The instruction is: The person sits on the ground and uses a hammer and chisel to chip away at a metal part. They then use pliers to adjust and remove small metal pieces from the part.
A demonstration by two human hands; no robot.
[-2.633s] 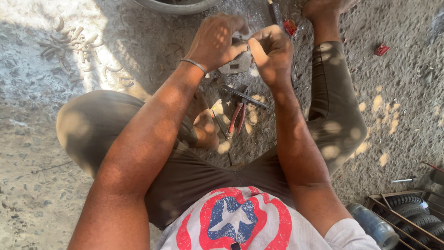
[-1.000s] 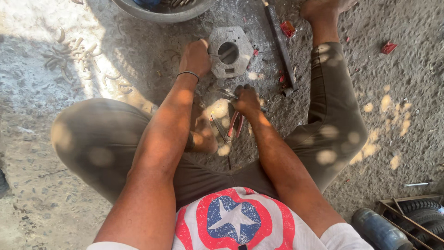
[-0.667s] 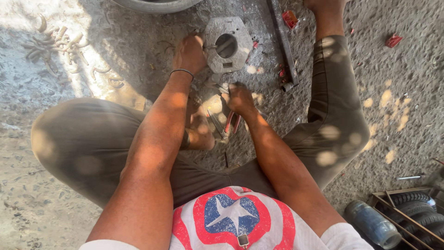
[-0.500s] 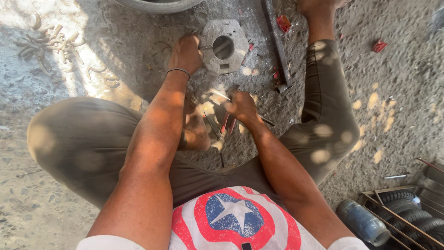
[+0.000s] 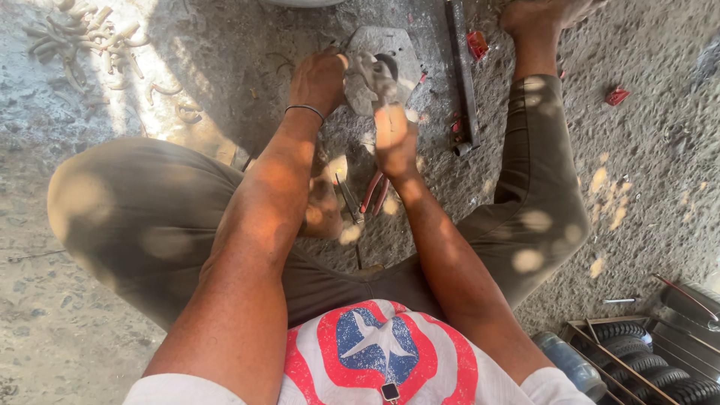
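Observation:
I sit on the rough ground with my legs spread. My left hand point(image 5: 319, 79) grips a small grey metal part point(image 5: 362, 77) from its left side. The fingers of my right hand point(image 5: 394, 135) close on the same part from below. Right behind it a flat grey metal plate point(image 5: 401, 46) with a round hole lies on the ground. Red-handled pliers point(image 5: 375, 193) lie between my legs, below my right wrist, beside a thin metal tool point(image 5: 349, 201).
A long dark metal bar point(image 5: 461, 75) lies right of the plate, with small red bits point(image 5: 478, 43) near it. Pale curved pieces point(image 5: 82, 37) are scattered at top left. A rack of small tyres point(image 5: 637, 360) and a blue bottle point(image 5: 570, 364) sit at bottom right.
My right hand has come up from the tools between my legs to the grey part at the plate. My left hand, which rested beside the plate, now grips that part.

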